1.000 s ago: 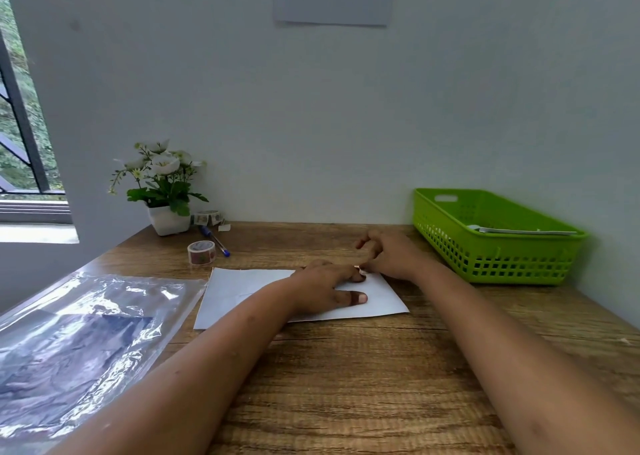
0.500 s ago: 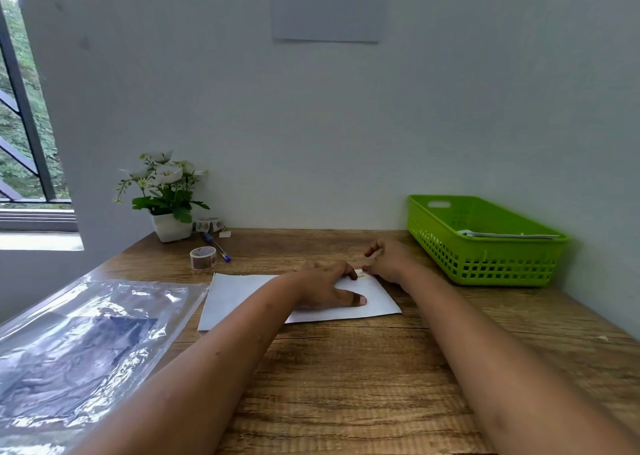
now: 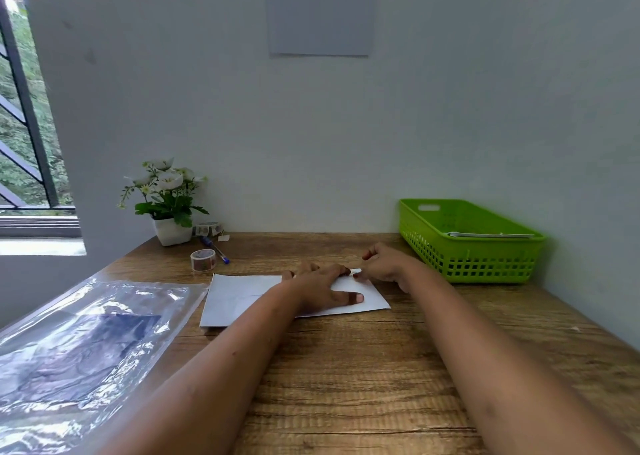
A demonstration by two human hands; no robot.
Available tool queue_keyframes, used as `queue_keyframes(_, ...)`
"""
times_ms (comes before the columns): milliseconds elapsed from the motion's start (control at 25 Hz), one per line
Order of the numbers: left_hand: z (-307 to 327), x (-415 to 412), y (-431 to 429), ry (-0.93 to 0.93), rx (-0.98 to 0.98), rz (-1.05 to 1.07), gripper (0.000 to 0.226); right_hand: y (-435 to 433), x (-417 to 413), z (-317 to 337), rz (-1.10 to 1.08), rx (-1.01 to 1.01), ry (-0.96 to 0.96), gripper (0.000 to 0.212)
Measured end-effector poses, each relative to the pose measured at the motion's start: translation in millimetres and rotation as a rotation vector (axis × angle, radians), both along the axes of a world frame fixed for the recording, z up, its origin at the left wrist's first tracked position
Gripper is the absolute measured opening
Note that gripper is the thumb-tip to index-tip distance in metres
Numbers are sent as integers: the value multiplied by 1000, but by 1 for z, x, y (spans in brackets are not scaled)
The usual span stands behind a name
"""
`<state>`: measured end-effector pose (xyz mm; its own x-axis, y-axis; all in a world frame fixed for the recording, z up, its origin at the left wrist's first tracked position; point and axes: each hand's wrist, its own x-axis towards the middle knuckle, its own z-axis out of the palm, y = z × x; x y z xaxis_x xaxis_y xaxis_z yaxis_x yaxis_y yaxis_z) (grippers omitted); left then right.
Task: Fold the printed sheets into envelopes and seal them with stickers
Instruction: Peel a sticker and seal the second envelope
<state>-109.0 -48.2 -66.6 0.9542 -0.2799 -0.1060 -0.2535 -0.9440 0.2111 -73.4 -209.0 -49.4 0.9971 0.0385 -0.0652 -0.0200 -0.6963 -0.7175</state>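
1 white sheet (image 3: pixel 239 298), folded into a wide flat rectangle, lies pinned beneath the left hand (image 3: pixel 325 288), its far right corner meeting the right hand (image 3: pixel 384 264) at the fingertips. 1 patterned sticker roll (image 3: pixel 203 260) rests hole-up, beyond the left hand and off to its left.

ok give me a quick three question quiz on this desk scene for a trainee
1. True or false: the left hand lies flat on the white sheet.
2. On which side of the sheet does the green basket stand? A) left B) right C) on top of it
3. Short answer: what lies inside the basket?

Key: 1 true; 2 B; 3 paper
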Motion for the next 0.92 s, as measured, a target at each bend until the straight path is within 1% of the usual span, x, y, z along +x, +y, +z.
queue_keyframes(120,-1,1,0,-5,-48,28,78,8,1,-4,-44,-62,-25,59)
queue_keyframes(160,-2,1,0,-13,-49,40,79,9,0,-4,-48,-73,-33,57)
queue_keyframes(280,-6,-4,0,-82,-83,43,78,8,-3,-6,-46,-45,-55,37)
queue_keyframes(320,-6,-8,-1,-146,-112,26,76,7,-3,-8,-56,-39,-82,28)
queue_keyframes(360,-4,-11,1,-250,-139,14,71,6,-6,-8,-66,-28,-102,20)
queue_keyframes(400,0,-14,4,-393,-159,30,63,5,-6,-8,-76,-17,-112,15)
queue_keyframes(440,6,-16,9,-540,-179,102,54,4,-8,-6,-84,-2,-106,15)
queue_keyframes(480,13,-16,18,-657,-214,232,46,3,-13,-3,-87,-2,-105,21)
queue_keyframes(520,20,-17,31,-697,-246,407,44,2,-17,0,-86,-56,-102,27)
queue_keyframes(560,25,-19,45,-652,-267,586,47,0,-21,4,-77,-150,-107,31)
queue_keyframes(600,26,-21,60,-540,-271,727,54,-1,-26,8,-51,-252,-105,30)
queue_keyframes(640,25,-23,72,-399,-255,805,62,0,-32,13,-12,-333,-107,25)
queue_keyframes(680,22,-24,82,-273,-231,819,70,3,-39,15,21,-381,-69,16)
queue_keyframes(720,20,-25,86,-195,-207,805,74,6,-47,16,47,-404,-26,15)
queue_keyframes(800,19,-24,88,-147,-201,793,75,13,-55,16,38,-443,63,35)
queue_keyframes(840,21,-25,87,-149,-217,794,72,15,-55,15,26,-451,71,37)
queue_keyframes(920,28,-29,86,-205,-289,780,56,17,-59,13,-7,-458,38,27)
